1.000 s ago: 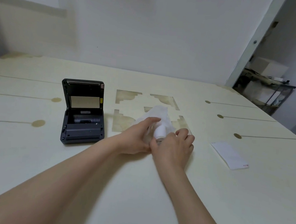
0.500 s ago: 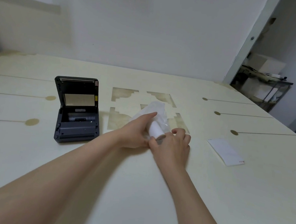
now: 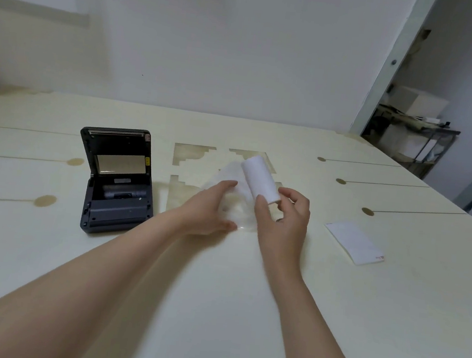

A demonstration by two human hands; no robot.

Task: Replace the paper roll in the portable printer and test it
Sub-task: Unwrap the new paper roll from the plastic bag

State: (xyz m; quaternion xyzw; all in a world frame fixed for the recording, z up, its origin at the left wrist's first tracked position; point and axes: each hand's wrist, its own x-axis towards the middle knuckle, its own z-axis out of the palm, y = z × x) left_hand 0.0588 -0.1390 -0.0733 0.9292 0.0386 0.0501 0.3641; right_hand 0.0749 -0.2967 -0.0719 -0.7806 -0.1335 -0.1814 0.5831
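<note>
In the head view, the paper roll (image 3: 260, 180) is now seen clear of its clear wrapper (image 3: 233, 207), whereas a second ago it was half sheathed in that wrapper between both hands. It is pinched at its near end by the thumb and fingers of the right hand (image 3: 282, 221) and is held tilted above the middle of the table (image 3: 389, 311). The left hand (image 3: 208, 208) is spread wide, its fingers nearly straight, and the limp wrapper is touched and kept down on the table. The unwrapping can therefore be judged done. The roll is ready to be carried to the printer (image 3: 116, 183), which stands toward the left edge with its lid raised and its paper bay exposed.

The wrapper's outline is hard to trace, as it is transparent against the pale table. The loose end of the roll cannot be made out. What lies in the bay is too dark to be told. A printed slip (image 3: 354, 243) lies toward the right edge, and its marking is too small to be read.
</note>
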